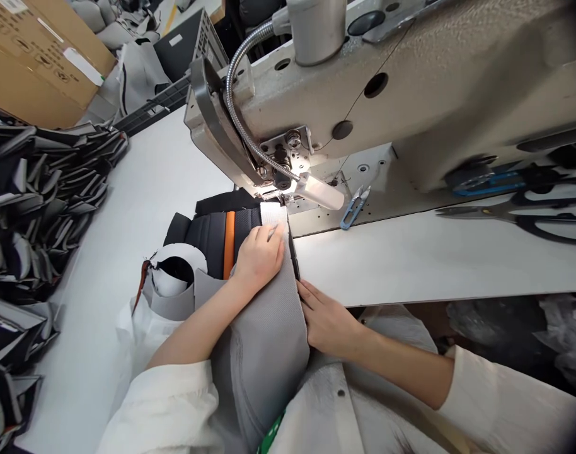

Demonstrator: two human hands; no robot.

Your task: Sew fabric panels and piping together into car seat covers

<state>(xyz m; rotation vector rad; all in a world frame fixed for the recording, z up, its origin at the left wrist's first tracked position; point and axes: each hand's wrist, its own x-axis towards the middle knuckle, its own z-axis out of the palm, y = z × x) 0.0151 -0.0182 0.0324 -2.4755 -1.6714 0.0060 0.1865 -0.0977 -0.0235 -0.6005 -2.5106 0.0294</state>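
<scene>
A grey fabric cover (273,321) runs from my lap up to the needle area of the sewing machine (278,170). Beside its grey face lie black padded panels with an orange stripe (229,243), and a white strip (271,213) sits just before the presser foot. My left hand (262,255) presses on the cloth just below that strip, fingers bent together. Along the right edge of the cover, my right hand (328,318) pinches the layers, its thumb side partly hidden. A curled grey and white part of the piece (174,296) stands left of my left forearm.
Blue thread snips (355,207) lie on the machine bed, and black-handled scissors (519,214) rest to the right. Stacked dark fabric pieces (28,202) line the left of the white table (87,302). Behind stand a cardboard box (37,69) and a dark crate (186,47).
</scene>
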